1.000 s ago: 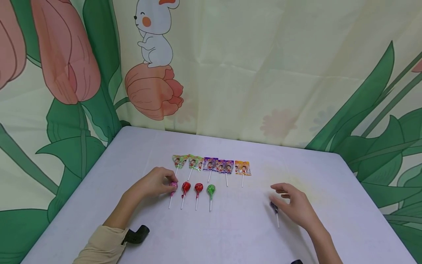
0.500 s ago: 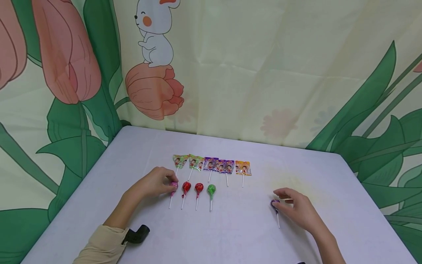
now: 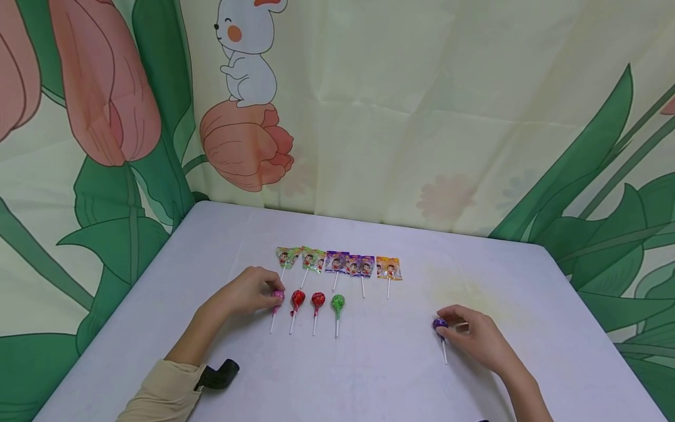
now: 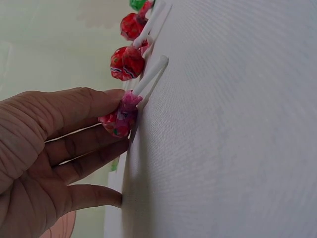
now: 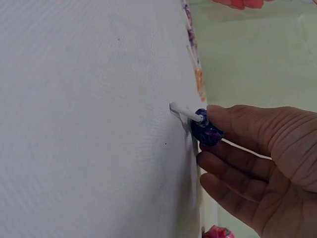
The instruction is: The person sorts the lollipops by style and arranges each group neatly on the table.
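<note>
At the left end of the front row, my left hand pinches a pink-wrapped lollipop between thumb and fingers, its white stick pointing toward me. Two red lollipops and a green lollipop lie beside it on the table. Off to the right, my right hand has thumb and fingertips round the head of a dark purple lollipop. That one's stick also points toward the near side, close to the tabletop.
Behind the front row lie several flat bagged lollipops: green packets, purple packets and an orange packet. The white table ends at a printed cloth backdrop.
My right hand has shifted slightly toward me and its fingers have closed in on the purple lollipop, whose head shows more fully. The left hand stays put on the pink one.
</note>
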A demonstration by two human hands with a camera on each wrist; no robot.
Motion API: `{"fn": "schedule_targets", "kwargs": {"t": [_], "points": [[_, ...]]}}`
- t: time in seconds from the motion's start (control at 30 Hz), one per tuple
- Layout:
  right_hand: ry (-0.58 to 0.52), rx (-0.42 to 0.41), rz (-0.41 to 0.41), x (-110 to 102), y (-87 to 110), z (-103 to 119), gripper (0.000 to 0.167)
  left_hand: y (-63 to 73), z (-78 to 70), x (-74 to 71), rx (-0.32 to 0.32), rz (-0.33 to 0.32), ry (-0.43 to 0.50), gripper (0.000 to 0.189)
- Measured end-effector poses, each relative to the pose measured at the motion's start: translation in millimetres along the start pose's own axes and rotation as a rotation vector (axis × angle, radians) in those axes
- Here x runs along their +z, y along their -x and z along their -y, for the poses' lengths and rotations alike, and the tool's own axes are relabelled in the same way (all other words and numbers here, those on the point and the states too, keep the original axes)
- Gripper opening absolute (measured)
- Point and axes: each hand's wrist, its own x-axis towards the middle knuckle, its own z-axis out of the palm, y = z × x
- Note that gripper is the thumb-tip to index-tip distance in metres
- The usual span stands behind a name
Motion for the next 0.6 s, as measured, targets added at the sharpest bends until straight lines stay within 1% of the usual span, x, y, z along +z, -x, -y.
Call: {"fn": "schedule_targets", "kwargs": {"t": [0.23,0.43,0.6], "points": [[0.001,0.01,0.014,-0.5,-0.9,0.9,0.026,0.2,-0.2,-0.5,-0.002,0.001,0.005,0.009],[0.0,-0.001,0.025,-1.4,-2.5,2.0,0.024,-0.2,0.0,0.1,-0.004,-0.002,0.0,0.009],[0.0,-0.009,0.017,-1.0,-2.4,3.2,0.022,0.0,0.5,0.3,-0.007,-0.004,-0.002,0.009]]}}
